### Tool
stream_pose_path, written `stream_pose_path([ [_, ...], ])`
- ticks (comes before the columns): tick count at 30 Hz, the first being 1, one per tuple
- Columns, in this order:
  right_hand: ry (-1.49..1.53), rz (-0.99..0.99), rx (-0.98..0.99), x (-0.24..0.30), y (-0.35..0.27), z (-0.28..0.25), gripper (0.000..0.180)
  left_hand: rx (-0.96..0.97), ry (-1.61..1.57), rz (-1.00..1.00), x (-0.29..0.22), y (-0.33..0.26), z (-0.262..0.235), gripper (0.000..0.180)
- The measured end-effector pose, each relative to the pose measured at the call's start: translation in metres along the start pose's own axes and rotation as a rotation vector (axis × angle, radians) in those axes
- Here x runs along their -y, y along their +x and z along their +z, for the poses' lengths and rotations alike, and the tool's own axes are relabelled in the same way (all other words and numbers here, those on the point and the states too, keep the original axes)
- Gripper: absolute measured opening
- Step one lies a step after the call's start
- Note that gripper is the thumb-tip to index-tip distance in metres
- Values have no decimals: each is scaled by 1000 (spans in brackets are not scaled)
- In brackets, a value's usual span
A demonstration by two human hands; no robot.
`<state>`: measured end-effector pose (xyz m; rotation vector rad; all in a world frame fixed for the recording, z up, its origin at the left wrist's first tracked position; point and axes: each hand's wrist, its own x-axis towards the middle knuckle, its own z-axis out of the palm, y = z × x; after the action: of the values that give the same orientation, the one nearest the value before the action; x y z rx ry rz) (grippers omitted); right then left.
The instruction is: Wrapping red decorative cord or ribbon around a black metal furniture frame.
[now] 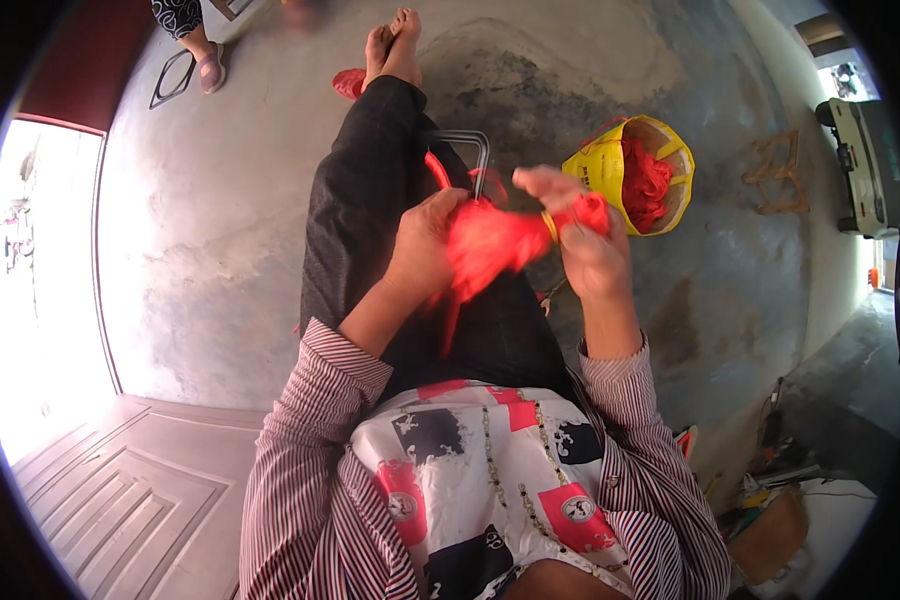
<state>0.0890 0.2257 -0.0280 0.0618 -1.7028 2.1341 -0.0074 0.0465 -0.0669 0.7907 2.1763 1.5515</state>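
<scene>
I sit with my legs stretched out in dark trousers. Both hands hold a bunch of red mesh material (pixel 490 245) above my lap. My left hand (pixel 425 245) grips its left side. My right hand (pixel 580 235) pinches its right end, where a small yellow band shows. A red-handled metal frame (pixel 465 150) rests on my thigh just beyond my hands.
A yellow bag (pixel 620 165) filled with more red material stands on the concrete floor to my right. Another person's foot in a sandal (pixel 210 65) is at the far left. An open wooden door (pixel 120 490) lies at lower left. Clutter (pixel 770 500) sits at lower right.
</scene>
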Motion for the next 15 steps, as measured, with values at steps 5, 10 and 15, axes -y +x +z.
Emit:
stream_pose_path([
  [5,826,214,459,47,-28,39,35,68,41,-80,-1,1,1,31],
  [10,321,445,310,86,-62,68,29,89,-17,-87,4,1,7,34],
  [15,617,-211,382,123,-13,45,27,96,36,-103,-3,11,5,34],
])
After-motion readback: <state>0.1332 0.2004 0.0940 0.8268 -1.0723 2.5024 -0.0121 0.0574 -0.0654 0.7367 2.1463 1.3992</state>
